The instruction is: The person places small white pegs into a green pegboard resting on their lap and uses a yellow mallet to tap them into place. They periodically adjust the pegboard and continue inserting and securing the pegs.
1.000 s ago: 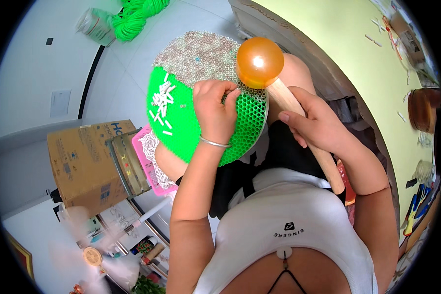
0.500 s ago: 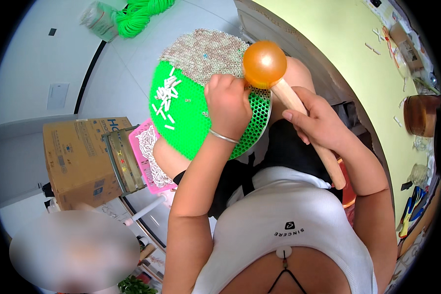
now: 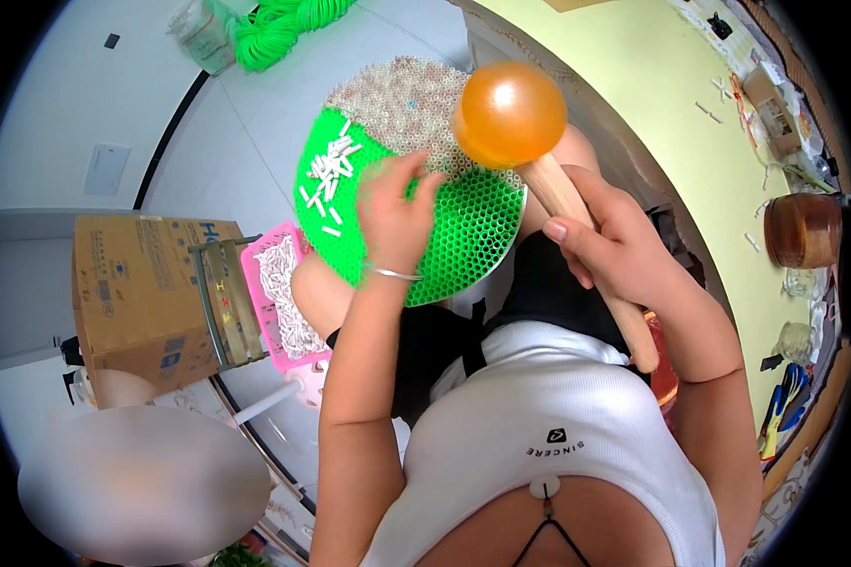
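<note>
A round green honeycomb disc (image 3: 468, 222) rests over my lap. Its far part is packed with pale, brownish tube ends (image 3: 388, 90). Several loose white tubes (image 3: 329, 170) lie in a heap on its left side. My left hand (image 3: 395, 217), blurred by motion, hovers over the middle of the disc; thumb and forefinger are apart, with nothing visible between them. My right hand (image 3: 619, 231) is wrapped round the wooden handle of a mallet (image 3: 511, 113). The mallet's round orange head is raised over the disc's right edge and hides part of it.
At left, a pink basket (image 3: 272, 326) full of white tubes stands beside a cardboard box (image 3: 142, 293) and a small folding stool (image 3: 232, 302). Green cord (image 3: 288, 33) lies on the floor beyond. A yellow-green table (image 3: 690, 180) runs along the right, bearing a brown jar (image 3: 804, 231) and gloves (image 3: 787, 406).
My left hand has drawn back leftward from the disc's packed edge near the mallet, and its fingers have parted. My right hand keeps its grip on the mallet, whose head appears slightly larger.
</note>
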The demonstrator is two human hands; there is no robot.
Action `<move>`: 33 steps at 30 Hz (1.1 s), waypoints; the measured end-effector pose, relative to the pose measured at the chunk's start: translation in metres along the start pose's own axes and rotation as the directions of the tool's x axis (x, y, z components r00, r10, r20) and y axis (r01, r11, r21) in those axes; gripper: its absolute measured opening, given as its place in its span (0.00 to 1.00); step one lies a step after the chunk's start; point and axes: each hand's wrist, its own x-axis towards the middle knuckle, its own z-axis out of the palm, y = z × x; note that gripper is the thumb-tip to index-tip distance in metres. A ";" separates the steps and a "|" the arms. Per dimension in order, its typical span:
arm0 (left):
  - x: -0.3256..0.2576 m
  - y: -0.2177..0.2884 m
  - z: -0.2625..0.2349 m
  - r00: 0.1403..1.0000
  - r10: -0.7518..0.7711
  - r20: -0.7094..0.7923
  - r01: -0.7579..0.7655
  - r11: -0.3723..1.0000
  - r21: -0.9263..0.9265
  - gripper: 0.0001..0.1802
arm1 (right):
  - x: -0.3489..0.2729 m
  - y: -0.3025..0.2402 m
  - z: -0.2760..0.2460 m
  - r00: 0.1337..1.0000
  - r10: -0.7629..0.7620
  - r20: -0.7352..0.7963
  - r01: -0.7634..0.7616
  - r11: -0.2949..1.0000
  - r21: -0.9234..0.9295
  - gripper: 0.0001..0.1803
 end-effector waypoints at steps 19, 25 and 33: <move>-0.022 -0.025 -0.059 0.985 -0.162 0.051 0.167 0.982 -0.090 0.09 | 0.016 0.032 -0.018 0.984 0.171 0.056 -0.174 0.984 0.047 0.17; 0.003 0.020 0.010 0.989 0.012 0.145 -0.004 0.999 -0.054 0.06 | 0.016 0.033 -0.020 0.983 0.169 0.067 -0.176 0.979 0.102 0.18; 0.017 0.014 0.039 0.957 0.259 0.129 -0.271 0.959 0.082 0.07 | 0.012 0.035 -0.021 0.983 0.179 0.050 -0.185 0.971 0.151 0.18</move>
